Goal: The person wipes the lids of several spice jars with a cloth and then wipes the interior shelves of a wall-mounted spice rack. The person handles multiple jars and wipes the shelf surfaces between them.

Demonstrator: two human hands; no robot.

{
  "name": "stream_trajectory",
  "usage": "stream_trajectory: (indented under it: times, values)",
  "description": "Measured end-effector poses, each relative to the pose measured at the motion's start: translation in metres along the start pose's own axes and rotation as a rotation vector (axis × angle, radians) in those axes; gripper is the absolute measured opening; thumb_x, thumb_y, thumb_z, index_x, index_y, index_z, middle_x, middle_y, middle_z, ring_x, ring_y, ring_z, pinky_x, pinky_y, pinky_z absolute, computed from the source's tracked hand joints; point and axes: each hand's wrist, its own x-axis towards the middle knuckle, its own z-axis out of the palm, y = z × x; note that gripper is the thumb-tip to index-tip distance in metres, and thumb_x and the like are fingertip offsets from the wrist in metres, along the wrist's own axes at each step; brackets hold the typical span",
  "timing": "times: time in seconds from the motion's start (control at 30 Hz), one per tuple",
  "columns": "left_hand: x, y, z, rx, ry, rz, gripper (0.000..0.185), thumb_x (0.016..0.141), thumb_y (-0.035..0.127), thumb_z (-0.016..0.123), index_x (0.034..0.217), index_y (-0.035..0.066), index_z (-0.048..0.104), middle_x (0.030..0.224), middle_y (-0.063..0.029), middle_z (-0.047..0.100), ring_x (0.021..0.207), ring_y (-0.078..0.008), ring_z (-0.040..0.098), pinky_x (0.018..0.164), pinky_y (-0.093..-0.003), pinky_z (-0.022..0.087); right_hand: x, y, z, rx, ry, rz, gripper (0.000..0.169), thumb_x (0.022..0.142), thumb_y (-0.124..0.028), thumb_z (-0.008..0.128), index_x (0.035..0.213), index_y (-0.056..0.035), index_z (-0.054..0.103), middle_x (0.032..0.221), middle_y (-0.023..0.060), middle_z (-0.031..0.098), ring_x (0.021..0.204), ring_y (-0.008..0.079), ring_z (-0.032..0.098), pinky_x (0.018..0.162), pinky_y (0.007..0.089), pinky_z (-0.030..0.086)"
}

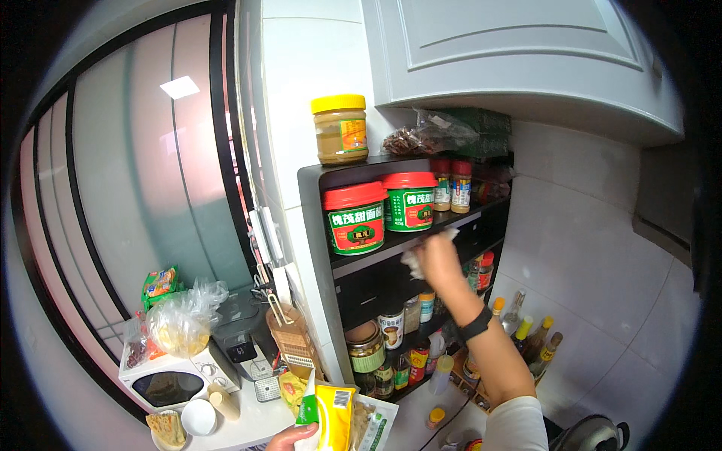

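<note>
My right hand (443,262) grips a crumpled white cloth or tissue (413,262) at the black spice shelf (316,225). It is by the front edge of the upper board, over the middle tier. Low in the picture, my left hand (292,437) holds a yellow and green packet (334,414). A clear and white packet (377,423) lies against it; whether my fingers hold that one too is hidden. Two red-lidded tubs (354,220) and two red-capped spice bottles (461,189) stand on the upper tier. Jars (365,346) and bottles fill the lower tiers.
A yellow-lidded jar (339,132) and a plastic bag of dried food (414,141) top the shelf, beneath a grey wall cabinet (507,51). At left are a white microwave (169,386), a white bowl (199,417) and a grater (296,344). Tall bottles (538,341) stand at right.
</note>
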Motion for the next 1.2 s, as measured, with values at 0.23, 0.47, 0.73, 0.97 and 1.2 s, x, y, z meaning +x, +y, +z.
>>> stream_trajectory:
  times: [0.23,0.47,0.73,0.97,1.2]
  values:
    - [0.0,0.008,0.014,-0.008,0.039,-0.027,0.077,0.088,0.023,0.075,0.148,0.001,0.032,0.15,-0.0209,0.037,0.137,-0.0305,0.043,0.113,-0.0448,0.037,-0.003,-0.008,0.007,0.108,0.046,-0.117,0.013,0.079,-0.006,0.065,0.08,0.004,0.073,0.079,0.0281,0.067,0.072,0.0424,0.067,0.071,0.05,0.055]
    - [0.01,0.008,0.015,0.123,-0.047,0.005,0.081,0.088,0.034,0.074,0.147,0.0,0.031,0.151,-0.0218,0.036,0.139,-0.0319,0.039,0.115,-0.0455,0.032,-0.044,-0.12,0.013,0.135,-0.08,-0.352,0.012,0.085,-0.012,0.069,0.088,-0.0006,0.066,0.087,0.0242,0.059,0.085,0.0405,0.061,0.075,0.0451,0.053]
    - [0.019,0.008,0.008,0.123,-0.003,-0.077,0.084,0.087,0.039,0.074,0.148,0.0,0.031,0.151,-0.0222,0.035,0.139,-0.0324,0.04,0.114,-0.0452,0.034,-0.01,-0.034,0.037,-0.086,0.137,-0.222,0.013,0.075,-0.011,0.073,0.082,-0.0008,0.071,0.081,0.021,0.067,0.074,0.0423,0.064,0.067,0.0482,0.053]
    - [0.029,0.003,0.0,-0.021,0.04,-0.181,0.076,0.089,0.023,0.073,0.148,0.002,0.03,0.148,-0.0217,0.041,0.131,-0.0319,0.05,0.107,-0.0433,0.045,0.04,0.104,0.016,0.036,0.295,-0.05,0.028,0.081,-0.007,0.063,0.109,-0.0011,0.066,0.104,0.024,0.068,0.1,0.0431,0.064,0.082,0.048,0.053]
    - [0.032,-0.013,-0.013,-0.084,0.079,-0.104,0.074,0.087,0.01,0.073,0.147,0.005,0.031,0.148,-0.0214,0.041,0.132,-0.0329,0.05,0.106,-0.0458,0.047,0.076,0.176,0.005,-0.195,0.08,0.453,0.038,0.089,-0.021,0.055,0.118,0.002,0.067,0.126,0.0229,0.063,0.124,0.0356,0.055,0.106,0.0463,0.039]
